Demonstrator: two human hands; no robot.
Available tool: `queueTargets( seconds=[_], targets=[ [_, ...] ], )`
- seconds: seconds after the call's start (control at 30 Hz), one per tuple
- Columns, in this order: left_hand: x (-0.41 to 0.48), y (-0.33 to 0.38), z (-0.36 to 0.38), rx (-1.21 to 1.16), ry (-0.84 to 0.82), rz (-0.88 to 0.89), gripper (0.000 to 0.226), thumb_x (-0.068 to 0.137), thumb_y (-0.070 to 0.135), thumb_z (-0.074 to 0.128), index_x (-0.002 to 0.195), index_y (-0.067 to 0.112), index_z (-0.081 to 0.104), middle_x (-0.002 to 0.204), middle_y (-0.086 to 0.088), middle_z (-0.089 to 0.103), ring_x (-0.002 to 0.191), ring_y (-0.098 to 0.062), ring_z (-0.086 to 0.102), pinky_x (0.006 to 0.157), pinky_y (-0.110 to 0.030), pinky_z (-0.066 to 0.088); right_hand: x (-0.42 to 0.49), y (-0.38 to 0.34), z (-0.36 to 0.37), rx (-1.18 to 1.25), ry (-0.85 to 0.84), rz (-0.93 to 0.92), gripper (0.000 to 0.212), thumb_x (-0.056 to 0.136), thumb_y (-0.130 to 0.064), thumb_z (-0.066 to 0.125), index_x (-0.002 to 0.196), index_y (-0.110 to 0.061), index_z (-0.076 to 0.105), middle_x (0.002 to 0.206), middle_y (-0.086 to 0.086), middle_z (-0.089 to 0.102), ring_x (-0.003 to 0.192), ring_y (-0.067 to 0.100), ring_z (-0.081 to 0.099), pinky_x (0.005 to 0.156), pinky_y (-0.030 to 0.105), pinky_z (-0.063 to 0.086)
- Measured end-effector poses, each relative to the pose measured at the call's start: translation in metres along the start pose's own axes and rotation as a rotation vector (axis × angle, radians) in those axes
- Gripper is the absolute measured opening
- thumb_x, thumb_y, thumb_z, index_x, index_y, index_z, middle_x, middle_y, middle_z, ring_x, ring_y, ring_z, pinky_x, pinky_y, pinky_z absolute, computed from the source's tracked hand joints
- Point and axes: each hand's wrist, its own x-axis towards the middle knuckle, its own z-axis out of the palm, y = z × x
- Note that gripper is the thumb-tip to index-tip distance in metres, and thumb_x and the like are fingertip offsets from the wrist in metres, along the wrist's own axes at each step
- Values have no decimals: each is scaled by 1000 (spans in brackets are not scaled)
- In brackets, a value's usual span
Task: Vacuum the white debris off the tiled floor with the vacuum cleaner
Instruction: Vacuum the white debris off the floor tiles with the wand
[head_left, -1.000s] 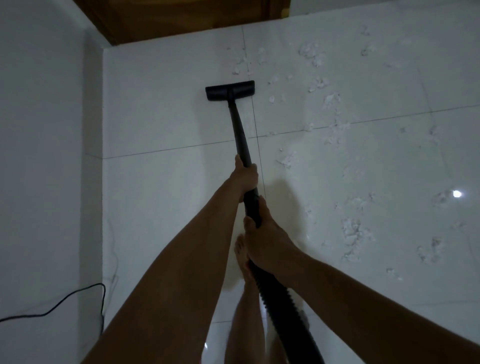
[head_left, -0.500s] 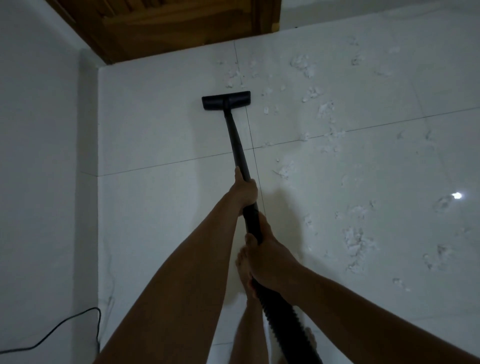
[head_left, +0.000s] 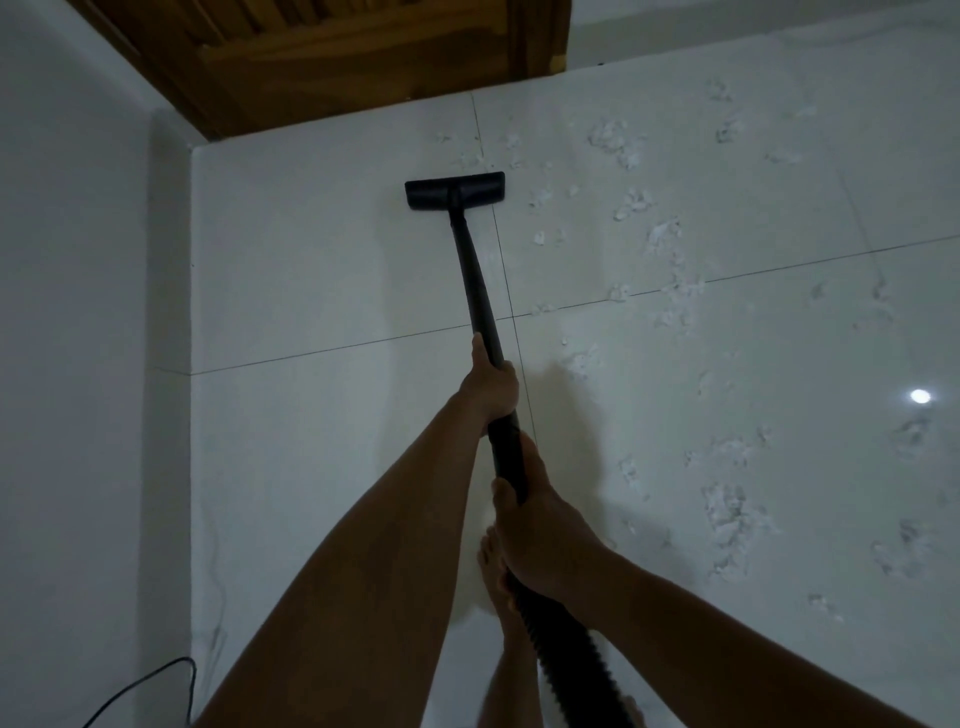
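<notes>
Vacuum wand is gripped with fingers curled round it, left hand above right hand | floor nozzle is set on tiled floor near wooden door | white debris is scattered right of nozzle, none seen left | task is judged largely unfinished.

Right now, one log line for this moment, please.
left hand: grips wand | right hand: grips wand lower | nozzle: on floor near door | debris: mostly right of nozzle

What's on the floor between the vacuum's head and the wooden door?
In the head view, a few small white scraps on pale tile, between vacuum head and door.
</notes>
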Motion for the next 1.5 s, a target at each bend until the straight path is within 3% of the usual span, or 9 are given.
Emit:
queueTargets(
  seconds=[0.1,0.27,0.53,0.7,1.0,1.13,1.5],
  targets=[
    [7,4,-3,8,6,3,66,106,31,30,154,36,-14,145,-14,43,76,-14,50,77,-33,44,8,-5,-1,-1,-1,-5,63,110,-40,32,153,-61,-9,79,9,61,45,15,58,42,24,49],
    [18,10,-8,11,3,-2,66,106,33,30,153,38,-14,147,-15,42,93,-23,51,84,-34,46,17,-12,-3,-2,2,-9,64,110,-40,33,153,-61,-10,76,7,59,44,14,58,44,24,50],
    [35,23,-20,9,9,-5,66,105,33,31,153,40,-14,145,-16,44,101,-27,55,92,-40,49,31,-32,-6,-23,20,-18,64,110,-41,32,153,-60,-11,75,7,60,38,10,55,41,22,48],
    [47,35,-28,19,6,2,65,106,33,31,153,39,-14,141,-15,47,84,-18,52,78,-34,45,40,-47,-11,-63,23,-31,63,111,-41,30,155,-57,-13,78,4,58,33,2,51,37,17,43],
    [68,51,-38,24,10,4,65,106,32,30,153,38,-15,141,-15,47,88,-21,53,80,-35,47,57,-70,-21,-79,16,-37,64,111,-40,30,157,-53,-13,80,3,58,36,2,51,34,14,39],
    [78,58,-44,29,16,14,66,106,31,31,153,38,-14,141,-13,47,78,-17,51,81,-35,48,64,-81,-25,-65,6,-13,64,111,-41,29,157,-53,-14,85,6,58,46,8,54,33,12,37],
    [97,70,-58,28,22,21,67,105,31,32,153,39,-14,147,-13,42,93,-22,52,85,-37,47,84,-98,-24,-14,3,4,64,111,-41,32,155,-57,-12,87,7,61,53,11,60,37,17,43]
  ],
)
